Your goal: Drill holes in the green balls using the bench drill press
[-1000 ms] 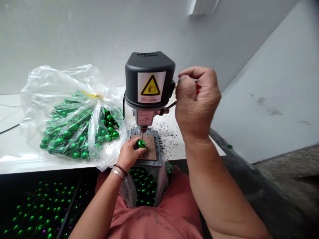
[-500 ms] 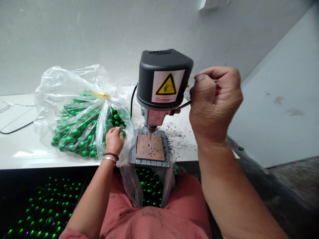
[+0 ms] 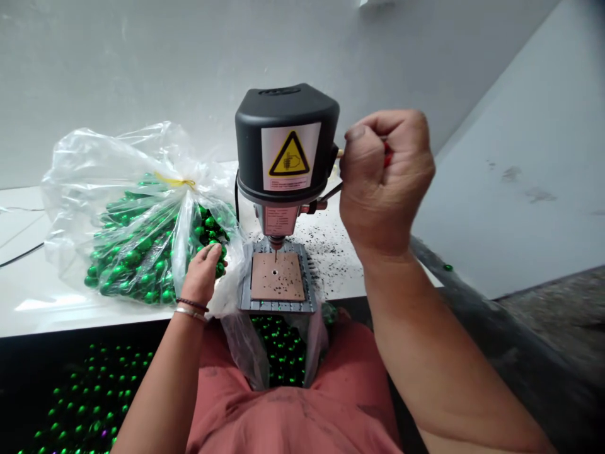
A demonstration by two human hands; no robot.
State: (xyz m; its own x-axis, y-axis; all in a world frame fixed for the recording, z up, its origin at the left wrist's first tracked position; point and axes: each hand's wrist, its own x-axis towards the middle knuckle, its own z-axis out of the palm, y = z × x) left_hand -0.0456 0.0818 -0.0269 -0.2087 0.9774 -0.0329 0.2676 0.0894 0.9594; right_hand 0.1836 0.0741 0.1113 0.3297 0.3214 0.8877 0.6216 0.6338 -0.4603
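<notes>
My left hand (image 3: 204, 272) is closed on a shiny green ball (image 3: 220, 269) at the opening of a clear plastic bag (image 3: 70, 170) full of green balls (image 3: 137, 255). My right hand (image 3: 385, 180) is wrapped round the red-knobbed lever of a black drill press (image 3: 286, 126). The thin drill bit (image 3: 276, 256) points down above a brown square board (image 3: 276, 287) with a small hole in it. No ball lies on the board, which sits on the grey slotted base (image 3: 246, 293).
Dark shavings (image 3: 326, 252) cover the white table (image 3: 42, 309) right of the base. An open bag of green balls (image 3: 278, 353) hangs between my legs. More green balls lie at the lower left. A loose ball (image 3: 448, 268) is at the right.
My left hand has turned, and its fingers now wrap a ball by the bag's opening. My right hand remains on the lever. The view has shifted, so the press appears further left.
</notes>
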